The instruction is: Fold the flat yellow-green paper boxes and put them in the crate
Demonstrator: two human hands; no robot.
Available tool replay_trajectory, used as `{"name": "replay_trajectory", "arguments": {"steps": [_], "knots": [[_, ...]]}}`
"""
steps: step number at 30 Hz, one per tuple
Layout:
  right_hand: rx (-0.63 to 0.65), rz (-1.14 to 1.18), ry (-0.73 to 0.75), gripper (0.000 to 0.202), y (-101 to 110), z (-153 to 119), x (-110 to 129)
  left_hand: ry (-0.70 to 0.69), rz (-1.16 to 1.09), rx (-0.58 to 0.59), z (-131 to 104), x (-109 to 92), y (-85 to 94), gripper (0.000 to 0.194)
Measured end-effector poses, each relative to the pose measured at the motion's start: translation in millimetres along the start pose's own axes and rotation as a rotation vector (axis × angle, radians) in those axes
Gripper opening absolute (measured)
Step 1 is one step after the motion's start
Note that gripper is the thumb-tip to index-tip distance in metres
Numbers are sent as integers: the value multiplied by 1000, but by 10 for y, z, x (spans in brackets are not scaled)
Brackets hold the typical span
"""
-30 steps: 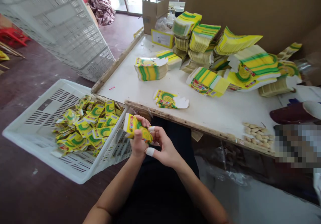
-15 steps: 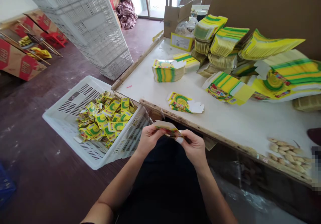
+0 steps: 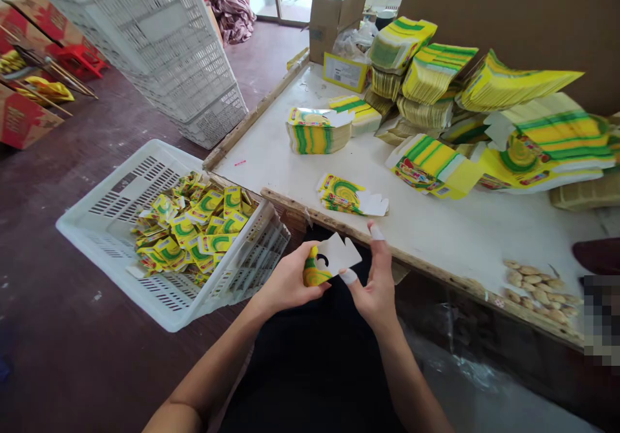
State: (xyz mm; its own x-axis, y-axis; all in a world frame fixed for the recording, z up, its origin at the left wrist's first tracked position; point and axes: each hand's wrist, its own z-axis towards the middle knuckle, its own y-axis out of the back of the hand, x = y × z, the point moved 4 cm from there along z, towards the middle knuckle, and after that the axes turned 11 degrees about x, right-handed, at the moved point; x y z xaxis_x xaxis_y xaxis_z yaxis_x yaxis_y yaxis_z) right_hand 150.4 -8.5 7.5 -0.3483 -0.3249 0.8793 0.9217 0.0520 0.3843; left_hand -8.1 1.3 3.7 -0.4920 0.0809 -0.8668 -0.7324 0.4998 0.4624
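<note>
My left hand [image 3: 290, 278] is closed around a small yellow and green cardboard box [image 3: 317, 274], whose white inner flaps stick out toward the right. Close to those flaps is my right hand [image 3: 375, 284], its thumb and fingers spread apart, with white tape on the thumb and a fingertip. Just beyond, on the white table [image 3: 271, 155], lies a flat stack of printed cartons [image 3: 343, 194]. At my left, a white plastic crate [image 3: 97, 239] holds many folded yellow-green boxes [image 3: 194, 232].
Bundles of flat cartons [image 3: 436, 77] are piled at the back of the table, beside an open cardboard box [image 3: 334, 26]. Pale brown, nut-like pieces [image 3: 540, 287] lie at the right near its wooden edge. Stacked white crates [image 3: 159, 52] stand on the floor at left.
My right hand has come away from the box and opened. The box has been turned in my left hand, so its white flaps now show. The view has shifted slightly.
</note>
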Motion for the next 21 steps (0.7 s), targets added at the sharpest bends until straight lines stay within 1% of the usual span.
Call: {"name": "replay_trajectory", "arguments": {"steps": [1,3,5,6,8,10,12,14,15,17,18,19,21], "knots": [[40,146,-95,62,-39,-3,-72,-42,9,-12,-10,-6,-30,64],[199,460,-268,57,-179,-10,-174,-132,52,-17,-24,-29,-98,71],[353,728,-402,59,-327,-24,-209,-205,110,-16,-32,-54,-158,69],[388,819,-448,62,-377,-29,-215,-234,127,-17,-35,-66,-178,65],[372,902,-486,70,-415,-30,-224,-257,126,-34,-43,-80,-189,55],[319,880,-463,77,-399,-33,-223,-219,93,-46,-43,-68,-176,46],[326,767,-380,75,-374,-51,-180,-141,60,-21,-30,-21,-169,43],[380,547,-252,67,-362,-82,-94,-95,51,39,-6,40,-191,37],[404,421,-187,61,-362,-101,-47,-99,51,61,6,69,-208,33],[437,224,-91,54,-376,-129,24,-136,35,42,22,117,-231,27],[438,171,-61,52,-381,-133,39,-155,12,7,22,135,-236,29],[431,145,-40,50,-379,-128,41,-162,-15,-39,16,152,-234,36],[381,126,-12,47,-343,-99,9,-135,-38,-127,-11,172,-214,55]]}}
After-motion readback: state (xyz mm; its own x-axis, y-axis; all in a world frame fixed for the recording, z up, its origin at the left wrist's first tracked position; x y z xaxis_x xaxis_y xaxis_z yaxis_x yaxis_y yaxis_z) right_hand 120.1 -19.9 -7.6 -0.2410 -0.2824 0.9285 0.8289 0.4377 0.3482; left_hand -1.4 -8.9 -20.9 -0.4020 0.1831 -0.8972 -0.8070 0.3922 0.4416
